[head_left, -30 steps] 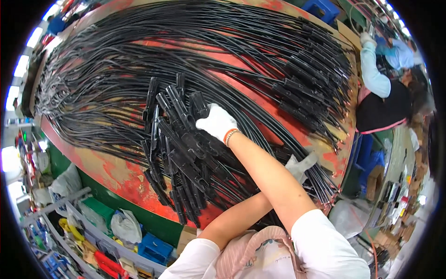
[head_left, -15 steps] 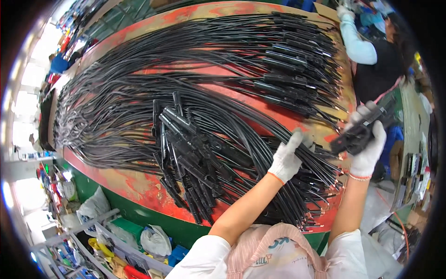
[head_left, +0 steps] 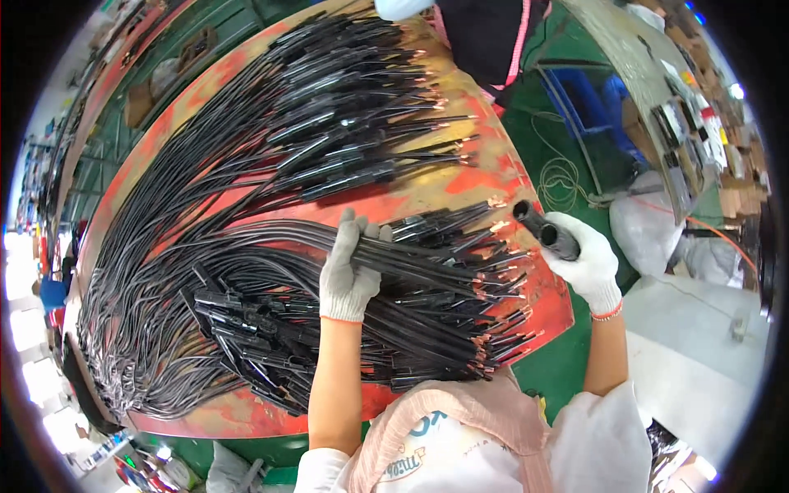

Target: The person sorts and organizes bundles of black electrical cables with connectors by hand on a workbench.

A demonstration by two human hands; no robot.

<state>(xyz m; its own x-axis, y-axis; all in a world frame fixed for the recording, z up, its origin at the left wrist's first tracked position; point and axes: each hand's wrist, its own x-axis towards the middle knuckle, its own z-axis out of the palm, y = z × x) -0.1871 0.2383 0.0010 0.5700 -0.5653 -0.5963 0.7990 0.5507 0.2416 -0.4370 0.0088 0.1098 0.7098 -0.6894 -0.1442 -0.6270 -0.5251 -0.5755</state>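
My left hand (head_left: 352, 275), in a white glove, is closed around a bundle of black cables (head_left: 417, 265), whose bare copper ends (head_left: 485, 287) fan out to the right. In its white glove, my right hand (head_left: 585, 261) grips black hollow plastic sleeves (head_left: 559, 240) beyond the table's right edge. Two round openings face toward the cables, apart from the copper ends. More cables lie beneath the held bundle. To the left of my left forearm, a heap of black plastic housings (head_left: 246, 329) rests on the cables.
Rows of cables with black housings (head_left: 337, 123) cover the far side of the red, worn table (head_left: 551, 308). A person in a dark apron (head_left: 485, 37) stands at its far right corner. Beyond the right edge are a blue crate (head_left: 579, 103), coiled cord (head_left: 560, 182) and white bags (head_left: 649, 226).
The view has swung to the right. My right hand has turned the sleeves, so their open ends now face the cables. My left hand keeps its hold on the cable bundle.
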